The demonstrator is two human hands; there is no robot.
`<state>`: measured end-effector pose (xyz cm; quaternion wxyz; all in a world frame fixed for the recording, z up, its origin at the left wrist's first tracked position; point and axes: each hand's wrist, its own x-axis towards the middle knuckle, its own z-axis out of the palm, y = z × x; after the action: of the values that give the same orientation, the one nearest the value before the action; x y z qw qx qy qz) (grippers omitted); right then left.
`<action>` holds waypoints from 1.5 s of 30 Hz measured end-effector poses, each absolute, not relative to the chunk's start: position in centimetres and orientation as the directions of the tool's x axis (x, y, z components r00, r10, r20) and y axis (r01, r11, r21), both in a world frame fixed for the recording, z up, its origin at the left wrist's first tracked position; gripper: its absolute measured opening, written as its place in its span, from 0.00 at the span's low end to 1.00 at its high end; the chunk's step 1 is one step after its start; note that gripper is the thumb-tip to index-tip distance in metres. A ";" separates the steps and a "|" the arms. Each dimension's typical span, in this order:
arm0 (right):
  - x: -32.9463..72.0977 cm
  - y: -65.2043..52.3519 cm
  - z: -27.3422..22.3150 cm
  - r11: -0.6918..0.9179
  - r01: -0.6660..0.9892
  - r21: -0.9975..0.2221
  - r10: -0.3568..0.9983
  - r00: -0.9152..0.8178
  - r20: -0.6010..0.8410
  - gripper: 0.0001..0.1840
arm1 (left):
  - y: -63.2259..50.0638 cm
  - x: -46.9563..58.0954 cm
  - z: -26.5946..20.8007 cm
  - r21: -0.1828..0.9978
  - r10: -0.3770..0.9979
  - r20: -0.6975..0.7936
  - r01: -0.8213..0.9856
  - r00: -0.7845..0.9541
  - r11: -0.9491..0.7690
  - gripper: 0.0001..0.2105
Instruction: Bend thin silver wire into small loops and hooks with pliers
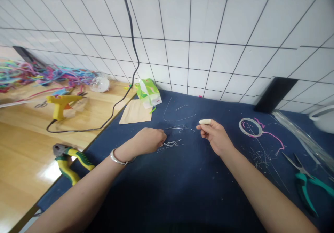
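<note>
My left hand (150, 139) is closed low over the dark blue mat, its fingertips curled down out of sight. Beside its fingers lies a small bunch of thin metal wires (171, 144), with a few bent wires (180, 127) just above. I cannot make out whether the left fingers grip any of them. To their right, my right hand (212, 135) has its fingers drawn together in a pinch; a white finger cot (205, 121) covers one fingertip. Anything between those fingers is too fine to see. A longer curved wire (177, 119) lies farther back on the mat.
Yellow-green cutting pliers (70, 160) and a yellow glue gun (61, 104) lie left, with a black cord (113, 111). A tissue pack (148, 92) stands behind. At right are a clear ring (250, 127), wire scraps (261, 159) and teal needle-nose pliers (304, 180).
</note>
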<state>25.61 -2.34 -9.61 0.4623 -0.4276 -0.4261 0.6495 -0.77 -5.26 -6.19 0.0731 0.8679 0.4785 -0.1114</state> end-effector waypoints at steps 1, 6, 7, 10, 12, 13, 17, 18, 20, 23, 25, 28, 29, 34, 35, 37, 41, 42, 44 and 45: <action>25.6 -2.3 -9.6 -0.210 -0.233 -0.949 0.965 -0.206 -0.163 0.11 | -5.3 -0.8 -6.0 0.019 0.810 -0.270 0.844 0.521 -0.537 0.08; 25.7 -2.3 -9.8 -0.216 -0.227 -0.950 0.964 -0.206 -0.169 0.12 | -5.7 -0.7 -4.7 0.070 0.805 -0.270 0.845 0.528 -0.531 0.08; 25.7 -2.3 -9.8 -0.216 -0.226 -0.950 0.963 -0.209 -0.169 0.12 | -5.8 -0.7 -4.5 0.075 0.806 -0.269 0.845 0.528 -0.529 0.08; 25.6 -2.3 -9.8 -0.215 -0.222 -0.951 0.962 -0.217 -0.167 0.12 | -6.1 -0.8 -4.2 0.059 0.813 -0.262 0.849 0.521 -0.525 0.08; 25.6 -2.4 -9.8 -0.213 -0.216 -0.953 0.960 -0.227 -0.163 0.11 | -6.3 -0.8 -4.2 0.049 0.823 -0.243 0.854 0.513 -0.518 0.08; 25.6 -2.4 -9.8 -0.213 -0.211 -0.954 0.959 -0.234 -0.162 0.11 | -6.3 -0.9 -4.3 0.049 0.827 -0.234 0.856 0.511 -0.515 0.07; 25.6 -2.5 -9.7 -0.213 -0.189 -0.959 0.952 -0.259 -0.161 0.10 | -6.2 -1.0 -4.5 0.056 0.816 -0.233 0.845 0.529 -0.532 0.06; 25.5 -2.5 -9.8 -0.214 -0.184 -0.959 0.951 -0.263 -0.161 0.11 | -6.2 -1.0 -4.5 0.052 0.808 -0.240 0.838 0.539 -0.544 0.06; 25.5 -2.5 -9.8 -0.214 -0.175 -0.961 0.950 -0.268 -0.162 0.11 | -6.1 -0.9 -4.6 0.042 0.795 -0.254 0.828 0.550 -0.559 0.08; 25.4 -2.6 -9.7 -0.210 -0.161 -0.964 0.947 -0.278 -0.160 0.10 | -6.0 -0.7 -4.8 0.033 0.806 -0.256 0.839 0.533 -0.544 0.10; 25.4 -2.6 -9.6 -0.203 -0.138 -0.969 0.946 -0.283 -0.158 0.10 | -6.0 -0.6 -4.9 0.031 0.820 -0.244 0.849 0.518 -0.527 0.10; 25.3 -2.8 -9.3 -0.172 -0.064 -0.983 0.946 -0.289 -0.147 0.09 | -6.1 -0.8 -4.9 0.024 0.841 -0.210 0.863 0.499 -0.505 0.10; 25.3 -2.8 -9.2 -0.157 -0.031 -0.987 0.945 -0.295 -0.140 0.09 | -6.1 -0.9 -4.8 0.018 0.847 -0.198 0.866 0.493 -0.500 0.10; 24.9 -3.1 -8.9 -0.035 0.163 -0.986 0.923 -0.373 -0.094 0.10 | -6.2 -1.1 -4.2 -0.001 0.855 -0.184 0.870 0.485 -0.494 0.09; 24.8 -3.2 -9.0 0.007 0.210 -0.978 0.916 -0.393 -0.078 0.10 | -6.2 -1.0 -4.2 0.001 0.850 -0.192 0.866 0.490 -0.499 0.09; 24.6 -3.5 -9.0 0.095 0.299 -0.950 0.902 -0.430 -0.045 0.09 | -6.2 -0.8 -4.2 -0.001 0.838 -0.208 0.857 0.504 -0.516 0.10; 24.5 -4.2 -8.9 0.242 0.417 -0.876 0.866 -0.500 0.001 0.08 | -6.3 -0.3 -4.2 -0.047 0.851 -0.177 0.859 0.494 -0.509 0.09; 24.5 -4.3 -8.8 0.270 0.433 -0.860 0.856 -0.517 0.008 0.08 | -6.3 -0.2 -4.0 -0.057 0.861 -0.159 0.866 0.483 -0.497 0.09; 24.4 -4.5 -8.6 0.306 0.446 -0.841 0.842 -0.538 0.021 0.09 | -6.4 -0.1 -3.5 -0.052 0.877 -0.128 0.880 0.464 -0.473 0.09; 24.4 -4.6 -8.5 0.314 0.444 -0.839 0.845 -0.534 0.034 0.09 | -6.5 -0.1 -3.2 -0.032 0.881 -0.115 0.885 0.459 -0.465 0.09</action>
<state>24.41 -4.56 -8.49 0.2435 -0.4170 -0.7732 0.4112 -0.05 -6.49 -3.21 0.0161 0.8539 0.5170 -0.0576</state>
